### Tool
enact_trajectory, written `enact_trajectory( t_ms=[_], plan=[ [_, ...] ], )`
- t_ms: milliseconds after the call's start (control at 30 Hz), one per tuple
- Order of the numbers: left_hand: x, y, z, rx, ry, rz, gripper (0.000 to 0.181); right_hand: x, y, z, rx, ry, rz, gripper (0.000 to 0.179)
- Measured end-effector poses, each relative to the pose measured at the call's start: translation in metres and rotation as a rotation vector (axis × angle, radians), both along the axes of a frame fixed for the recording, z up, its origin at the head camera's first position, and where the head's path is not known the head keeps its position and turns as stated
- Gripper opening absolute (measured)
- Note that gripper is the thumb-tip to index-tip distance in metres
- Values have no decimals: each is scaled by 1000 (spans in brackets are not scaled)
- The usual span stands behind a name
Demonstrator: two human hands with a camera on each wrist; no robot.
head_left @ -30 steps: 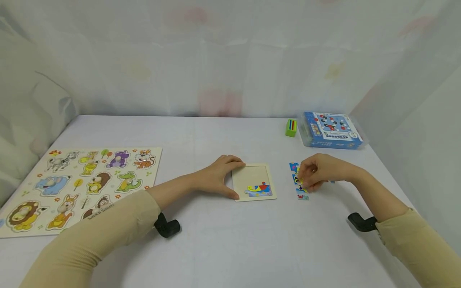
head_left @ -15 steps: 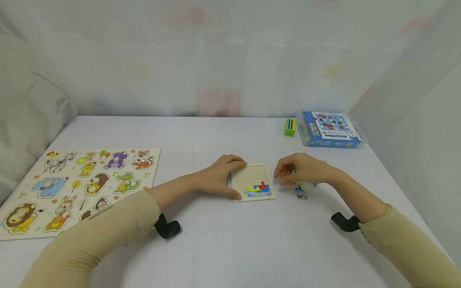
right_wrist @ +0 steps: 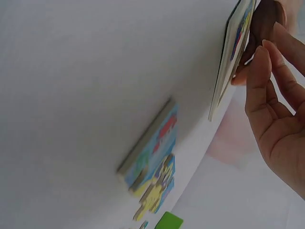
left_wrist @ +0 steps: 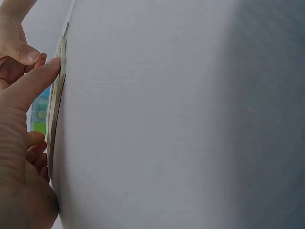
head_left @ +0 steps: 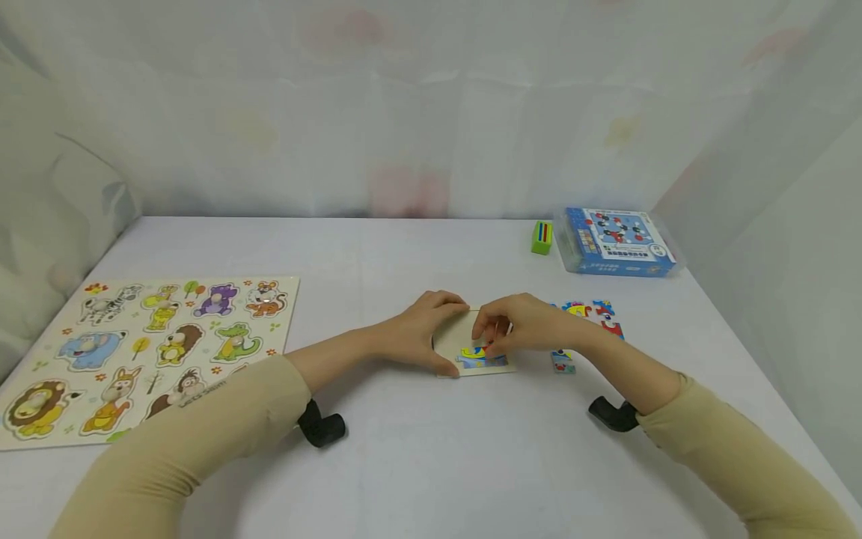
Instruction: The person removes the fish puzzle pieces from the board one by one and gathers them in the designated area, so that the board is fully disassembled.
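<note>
A small square wooden puzzle tray (head_left: pixel 447 346) lies on the table with a few joined, brightly coloured pieces (head_left: pixel 481 361) in its lower right. My left hand (head_left: pixel 412 333) holds the tray's left side, thumb at the near corner and fingers at the far edge; the left wrist view has the thumb (left_wrist: pixel 40 78) against the rim. Over the tray's right part hovers my right hand (head_left: pixel 528 323), fingers bent and thumb close to the fingertips. In the right wrist view no piece shows between these fingertips (right_wrist: pixel 260 55); whether they pinch one is unclear.
Loose puzzle pieces (head_left: pixel 608 322) lie right of the tray, partly behind my right forearm. A large animal puzzle board (head_left: pixel 144 299) covers the left side. At the back right stand a green block (head_left: pixel 542 238) and a blue box (head_left: pixel 622 243) in clear plastic.
My right hand has moved left from the loose pieces to above the tray, uncovering pieces on the right. The left hand has stayed at the tray's left side.
</note>
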State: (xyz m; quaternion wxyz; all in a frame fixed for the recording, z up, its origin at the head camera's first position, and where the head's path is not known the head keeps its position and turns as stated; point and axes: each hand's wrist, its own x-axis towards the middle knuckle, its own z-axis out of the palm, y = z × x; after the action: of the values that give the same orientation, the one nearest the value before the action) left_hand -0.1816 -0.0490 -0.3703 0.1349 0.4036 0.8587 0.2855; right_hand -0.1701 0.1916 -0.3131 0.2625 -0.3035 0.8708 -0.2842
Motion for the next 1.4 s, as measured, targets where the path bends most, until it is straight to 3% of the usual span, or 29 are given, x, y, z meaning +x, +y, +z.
enact_trajectory(
  t_ms=[633, 1400],
  plan=[
    [-1, 0, -1, -3, -15, -11, 102, 3, -10, -13, -14, 20, 28, 27],
    [0, -1, 0, -16, 11, -15, 101, 5, -14, -16, -21, 40, 34, 27]
  ],
)
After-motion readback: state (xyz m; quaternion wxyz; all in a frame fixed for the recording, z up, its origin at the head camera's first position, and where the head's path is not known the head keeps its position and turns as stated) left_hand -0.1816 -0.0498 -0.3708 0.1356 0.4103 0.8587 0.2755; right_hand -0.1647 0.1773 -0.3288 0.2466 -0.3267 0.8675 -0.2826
